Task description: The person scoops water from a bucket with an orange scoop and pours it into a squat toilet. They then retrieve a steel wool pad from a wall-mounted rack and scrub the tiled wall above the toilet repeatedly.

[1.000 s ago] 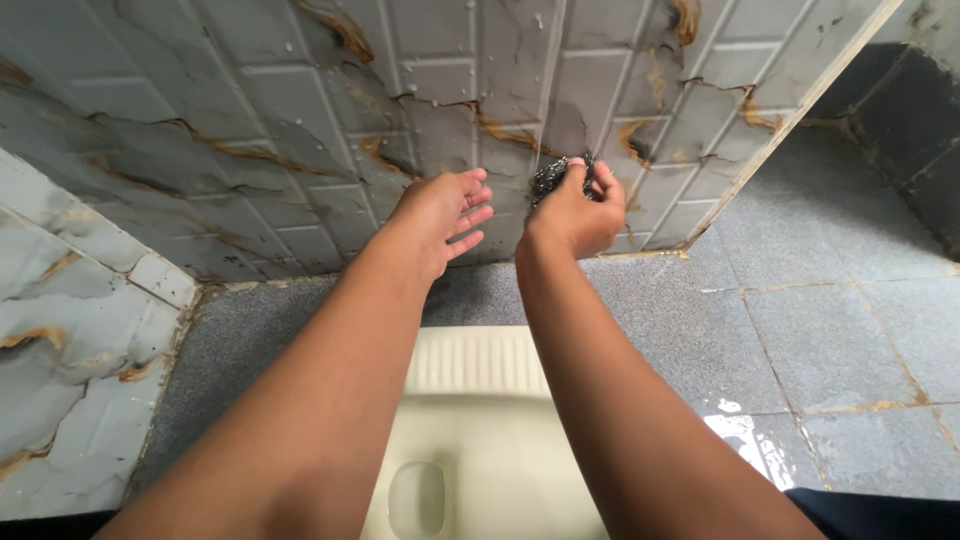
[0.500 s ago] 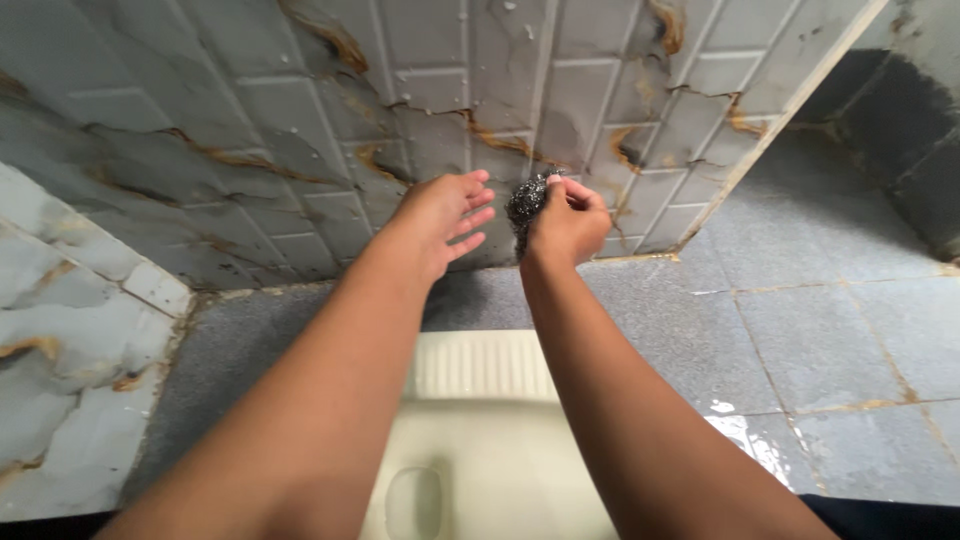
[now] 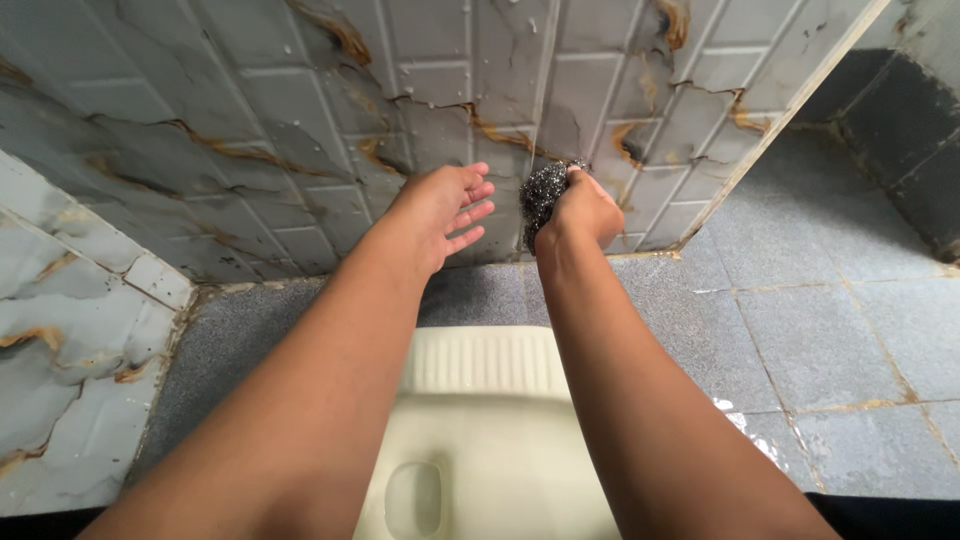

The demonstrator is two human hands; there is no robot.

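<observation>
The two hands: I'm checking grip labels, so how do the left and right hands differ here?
The left hand is open, palm up, fingers spread, and holds nothing; the right hand is closed into a fist. The right hand grips a grey steel-wool scourer; the left hand sits beside it without touching. Both are bare and raised before the tiled wall.

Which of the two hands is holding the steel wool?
The right hand, closed around the steel wool against the tiled wall; the left hand is open and empty.

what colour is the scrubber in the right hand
Dark silvery grey steel wool scrubber, seen in the head view.
</observation>
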